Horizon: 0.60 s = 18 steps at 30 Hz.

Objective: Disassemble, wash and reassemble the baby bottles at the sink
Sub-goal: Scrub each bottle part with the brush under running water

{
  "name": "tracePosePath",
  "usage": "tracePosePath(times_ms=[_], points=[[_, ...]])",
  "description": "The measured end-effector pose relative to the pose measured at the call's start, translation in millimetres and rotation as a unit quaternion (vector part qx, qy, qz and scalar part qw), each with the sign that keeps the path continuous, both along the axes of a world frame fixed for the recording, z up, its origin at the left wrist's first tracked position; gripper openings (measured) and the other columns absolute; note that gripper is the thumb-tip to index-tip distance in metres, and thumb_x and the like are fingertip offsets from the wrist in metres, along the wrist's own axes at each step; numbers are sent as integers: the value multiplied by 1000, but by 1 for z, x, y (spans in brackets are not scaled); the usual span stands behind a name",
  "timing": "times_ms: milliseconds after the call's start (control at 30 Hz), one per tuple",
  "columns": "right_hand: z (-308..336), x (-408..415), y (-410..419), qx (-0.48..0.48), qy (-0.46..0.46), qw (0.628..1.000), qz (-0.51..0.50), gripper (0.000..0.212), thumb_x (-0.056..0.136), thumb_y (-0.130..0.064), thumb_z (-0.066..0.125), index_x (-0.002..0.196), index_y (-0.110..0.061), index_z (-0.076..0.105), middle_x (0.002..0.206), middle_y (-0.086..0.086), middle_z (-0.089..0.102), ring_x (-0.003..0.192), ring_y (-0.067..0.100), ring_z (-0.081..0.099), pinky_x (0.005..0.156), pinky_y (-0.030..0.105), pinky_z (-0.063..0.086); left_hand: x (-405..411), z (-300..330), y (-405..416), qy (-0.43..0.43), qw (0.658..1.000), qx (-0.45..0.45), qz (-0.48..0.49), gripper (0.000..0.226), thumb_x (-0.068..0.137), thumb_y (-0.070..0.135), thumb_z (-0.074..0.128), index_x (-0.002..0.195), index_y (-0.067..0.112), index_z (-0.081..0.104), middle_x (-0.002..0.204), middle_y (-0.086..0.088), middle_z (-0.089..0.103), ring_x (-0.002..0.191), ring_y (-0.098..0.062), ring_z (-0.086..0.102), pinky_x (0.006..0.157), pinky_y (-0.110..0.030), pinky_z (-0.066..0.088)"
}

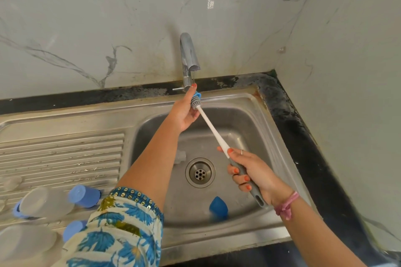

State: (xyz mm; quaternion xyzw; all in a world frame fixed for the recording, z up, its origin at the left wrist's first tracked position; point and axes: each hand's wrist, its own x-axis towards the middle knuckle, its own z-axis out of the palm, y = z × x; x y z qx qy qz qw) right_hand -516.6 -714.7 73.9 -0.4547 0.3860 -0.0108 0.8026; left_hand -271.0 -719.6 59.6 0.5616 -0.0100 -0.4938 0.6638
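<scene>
— Both hands, what do they do?
— Right hand (pixel 253 173) grips the grey handle of a bottle brush (pixel 217 134), fingers curled around it. Left hand (pixel 184 112) is raised under the spout of the tap (pixel 189 54); its fingers pinch a small blue ring (pixel 198 94) against the bristle head of the brush.
— And the sink (pixel 238 119)?
— Its steel basin is below both hands, the drain (pixel 200 172) between the two forearms. A blue cap (pixel 218 207) lies in the basin, near the right wrist.
— Where are the bottles?
— On the ribbed drainboard (pixel 63 154), left of the left arm: one clear bottle (pixel 43 201) on its side, another clear bottle (pixel 23 243) below it, and a light blue cap (pixel 83 196) just beside the sleeve (pixel 121 230).
</scene>
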Motion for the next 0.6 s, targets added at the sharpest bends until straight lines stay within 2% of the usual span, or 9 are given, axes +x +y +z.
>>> tracePosePath(times_ms=[67,133,167,200,300,367,467,533,600], points=[[-1,1,-1,-268,107,956,58,36,102,-33,44,135,-22,52,63,-5,45,47,7,37,42,23,34,2,-2,1,-56,997,46,-23,34,89,46,63,94,12,63,79,-3,62,74,-12,57,77,-26,48],[-7,-3,-4,-512,212,819,152,42,103,-37,38,143,-25,41,66,-7,49,56,10,46,54,26,40,5,-4,4,-40,998,50,-25,22,96,29,56,102,8,58,95,-11,64,88,-19,63,90,-34,50],[-9,-5,-4,-569,239,768,170,44,103,-37,36,146,-27,36,68,-6,50,58,11,49,58,27,40,6,-1,4,-11,999,35,-18,19,97,21,52,108,6,54,102,-16,62,93,-24,63,94,-38,50],[-10,-5,-1,-588,237,755,167,44,103,-38,35,146,-29,34,68,-6,51,59,12,50,59,27,40,6,3,4,21,1000,16,-4,23,94,18,50,113,4,52,103,-18,60,95,-27,63,94,-40,50],[-9,0,13,-459,127,873,108,31,102,-36,42,132,-32,50,66,-4,50,51,8,45,49,24,37,2,12,-1,82,996,-26,28,26,86,30,61,102,10,58,84,-7,62,74,-17,63,84,-33,50],[-3,3,20,-213,34,976,15,21,101,-33,47,118,-28,60,65,-2,45,43,6,33,38,22,31,-1,10,-3,101,992,-72,32,16,84,29,69,86,16,60,72,2,61,62,-9,59,77,-28,50],[13,4,20,121,-65,990,-45,28,98,-32,51,121,-22,64,63,-2,39,41,5,25,32,15,23,-2,3,-1,117,984,-127,46,27,79,30,76,95,14,62,79,1,65,69,-9,62,83,-30,51],[16,4,17,100,-59,992,-40,28,98,-33,51,122,-24,64,63,-2,39,42,5,25,33,15,23,-1,2,-2,80,993,-88,24,48,72,43,79,103,12,60,76,-2,61,69,-11,59,84,-31,53],[13,5,14,-58,13,998,-26,26,100,-34,49,122,-28,61,64,-2,42,43,5,30,35,18,25,3,4,-3,-6,1000,-7,-13,45,79,49,72,100,10,61,78,-3,60,72,-12,58,79,-28,54]])
